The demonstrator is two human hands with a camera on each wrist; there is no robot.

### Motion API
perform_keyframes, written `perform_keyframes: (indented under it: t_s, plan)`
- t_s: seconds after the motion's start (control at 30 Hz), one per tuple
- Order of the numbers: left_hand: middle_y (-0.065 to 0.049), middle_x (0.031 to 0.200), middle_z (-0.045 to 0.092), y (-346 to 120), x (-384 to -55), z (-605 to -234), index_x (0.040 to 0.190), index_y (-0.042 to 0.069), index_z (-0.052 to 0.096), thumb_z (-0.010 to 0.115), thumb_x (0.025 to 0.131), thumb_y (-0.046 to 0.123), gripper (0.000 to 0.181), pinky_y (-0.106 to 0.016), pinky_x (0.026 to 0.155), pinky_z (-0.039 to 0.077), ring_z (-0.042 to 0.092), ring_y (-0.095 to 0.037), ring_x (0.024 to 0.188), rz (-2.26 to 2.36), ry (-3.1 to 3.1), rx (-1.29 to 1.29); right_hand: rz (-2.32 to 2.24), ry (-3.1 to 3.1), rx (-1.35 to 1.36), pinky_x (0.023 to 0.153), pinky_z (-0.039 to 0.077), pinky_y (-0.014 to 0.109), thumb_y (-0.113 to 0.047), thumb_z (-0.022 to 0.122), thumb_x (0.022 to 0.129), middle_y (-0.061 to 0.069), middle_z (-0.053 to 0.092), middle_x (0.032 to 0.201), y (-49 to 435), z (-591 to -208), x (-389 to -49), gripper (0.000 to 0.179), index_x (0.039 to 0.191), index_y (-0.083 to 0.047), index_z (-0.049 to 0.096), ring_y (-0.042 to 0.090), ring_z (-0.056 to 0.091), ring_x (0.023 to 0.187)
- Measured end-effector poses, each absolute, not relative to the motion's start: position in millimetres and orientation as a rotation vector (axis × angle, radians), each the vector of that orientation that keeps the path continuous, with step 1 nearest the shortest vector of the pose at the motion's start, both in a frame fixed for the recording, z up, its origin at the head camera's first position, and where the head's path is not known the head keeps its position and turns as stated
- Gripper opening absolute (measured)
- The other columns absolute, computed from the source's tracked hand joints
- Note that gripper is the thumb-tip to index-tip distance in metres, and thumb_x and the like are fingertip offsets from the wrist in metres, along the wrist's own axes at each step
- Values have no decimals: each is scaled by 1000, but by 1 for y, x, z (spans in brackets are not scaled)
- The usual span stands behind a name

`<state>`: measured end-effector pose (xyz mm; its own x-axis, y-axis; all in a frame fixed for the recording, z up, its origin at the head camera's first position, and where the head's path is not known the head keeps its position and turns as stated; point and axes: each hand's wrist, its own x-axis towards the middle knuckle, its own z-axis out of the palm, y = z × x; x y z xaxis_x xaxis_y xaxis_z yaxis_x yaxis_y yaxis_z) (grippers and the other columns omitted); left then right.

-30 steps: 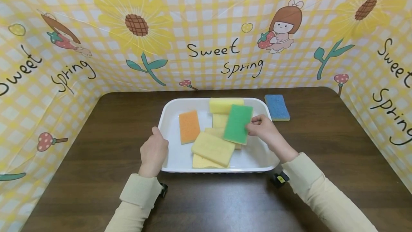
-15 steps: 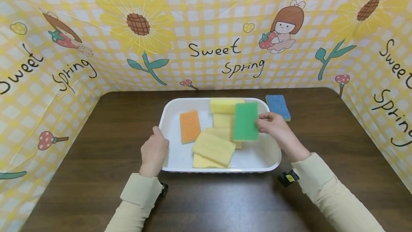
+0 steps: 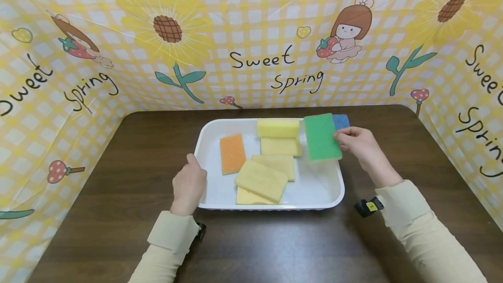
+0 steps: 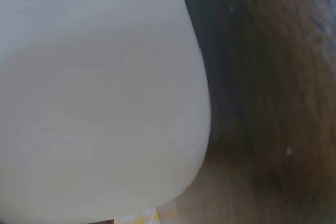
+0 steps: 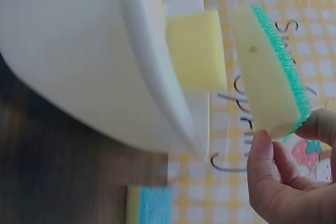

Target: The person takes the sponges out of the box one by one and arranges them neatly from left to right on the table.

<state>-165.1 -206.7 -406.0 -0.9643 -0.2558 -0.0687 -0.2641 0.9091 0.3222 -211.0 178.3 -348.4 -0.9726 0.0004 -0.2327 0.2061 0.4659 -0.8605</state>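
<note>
The right hand (image 3: 363, 150) pinched the green sponge (image 3: 320, 136) by its right edge, between thumb and fingers. This sponge was held raised at the back right corner of the white tray (image 3: 314, 187), clear of the rim; its yellow underside carried a small dark spot. The left hand (image 3: 189, 187) gripped the tray at its left end. The tray rested on the brown table (image 3: 102, 187).

Tray contents: one orange sponge (image 3: 232, 154), lying flat at left; one yellow block (image 3: 278, 128) at the back wall, projecting above the rim; several yellow sponges (image 3: 261, 180) in front of it, some overlapping. A blue sponge (image 3: 341, 121) lay on the table beside the tray's right end, partly hidden in the head view. A checked cloth (image 3: 259, 16) enclosed the table.
</note>
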Motion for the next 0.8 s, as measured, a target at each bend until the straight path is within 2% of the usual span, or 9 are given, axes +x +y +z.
perform_keyframes:
  t_s: [0.13, 0.27, 0.37, 0.47, 0.6, 0.7, 0.8]
  plan:
    - [-20, 69, 57, -206, -165, -406, 110, -9, 37, 42, 91, 8, 26, -34, 44, 37, 53, -25, 52, 521, 3056, -406, -1531, 2526, 220, 101, 42, 41, -31, 47, 97, 19, 46, 132, 191, -347, -215, 53, 131, 10, 46, -2, 52, 83]
    - [-20, 69, 57, -206, -165, -406, 110, -9, 37, 42, 91, 8, 26, -34, 43, 37, 53, -25, 52, 521, 3058, -406, -1526, 2557, 245, 88, 47, 23, -32, 46, 96, 18, 45, 132, 203, -348, -218, 54, 131, 10, 46, -5, 51, 82]
    - [-20, 70, 57, -206, -165, -406, 110, -9, 37, 42, 91, 8, 26, -35, 44, 38, 54, -26, 53, 522, 3051, -419, -1532, 2578, 277, 77, 45, 13, -31, 45, 96, 17, 45, 133, 210, -348, -221, 54, 131, 10, 45, -5, 50, 83]
    - [-20, 70, 57, -206, -166, -406, 112, -9, 36, 42, 91, 9, 28, -35, 45, 38, 55, -26, 54, 516, 3036, -434, -1553, 2595, 347, 79, 44, 17, -33, 44, 95, 11, 47, 128, 217, -349, -226, 55, 131, 8, 46, 0, 49, 87]
    - [-21, 72, 58, -206, -167, -405, 114, -9, 35, 42, 91, 10, 30, -36, 47, 40, 56, -27, 56, 504, 3013, -452, -1600, 2614, 478, 81, 41, 23, -35, 45, 94, -2, 48, 110, 226, -351, -232, 51, 127, 3, 50, 6, 45, 88]
    - [-21, 74, 59, -205, -168, -405, 116, -9, 35, 43, 92, 11, 32, -37, 49, 41, 57, -28, 58, 500, 2993, -470, -1643, 2607, 569, 77, 40, 21, -35, 46, 93, -7, 46, 102, 232, -353, -238, 43, 121, -4, 53, 7, 44, 87]
    - [-22, 76, 59, -205, -168, -405, 117, -9, 34, 44, 93, 12, 33, -37, 51, 42, 57, -28, 59, 498, 2979, -482, -1672, 2598, 648, 76, 41, 20, -36, 47, 94, -8, 46, 101, 237, -357, -243, 38, 117, -7, 55, 4, 44, 86]
